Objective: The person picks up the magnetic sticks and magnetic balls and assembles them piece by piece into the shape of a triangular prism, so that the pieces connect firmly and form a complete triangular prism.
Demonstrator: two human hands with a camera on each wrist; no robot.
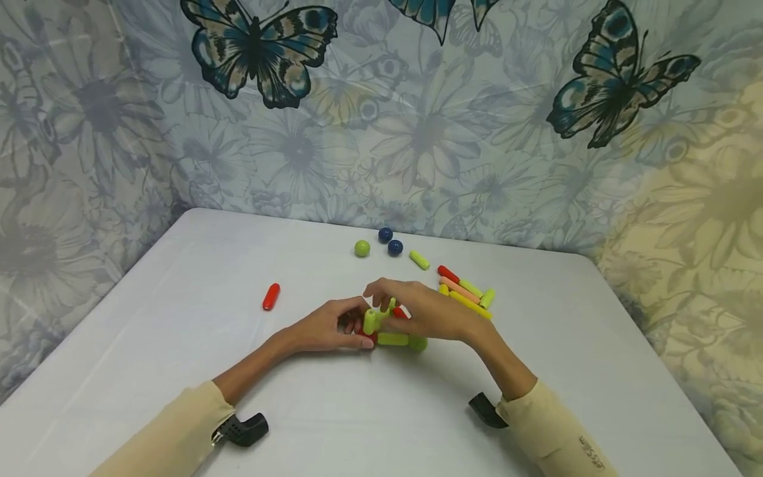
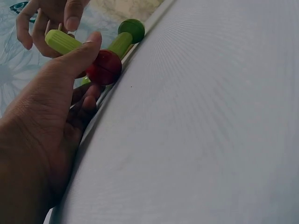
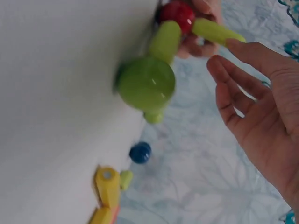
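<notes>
A toy frame of ridged green rods and balls stands on the white table. Its red ball (image 2: 104,68) sits at the near left corner, and my left hand (image 1: 334,326) pinches it between thumb and fingers. From that ball one light-green rod (image 3: 217,31) rises upright, while another rod (image 1: 393,339) runs to a green ball (image 3: 147,84). My right hand (image 1: 432,310) arches over the frame with loosely bent fingers, partly hiding it. In the right wrist view, the right thumb (image 3: 254,53) is right at the upright rod's top, with the other fingers apart from it.
Toward the back edge are a loose green ball (image 1: 361,248) and two blue balls (image 1: 395,248). Several coloured rods (image 1: 471,303) lie grouped at the right, with a short green rod (image 1: 419,260) behind them. A red rod (image 1: 271,297) lies alone on the left.
</notes>
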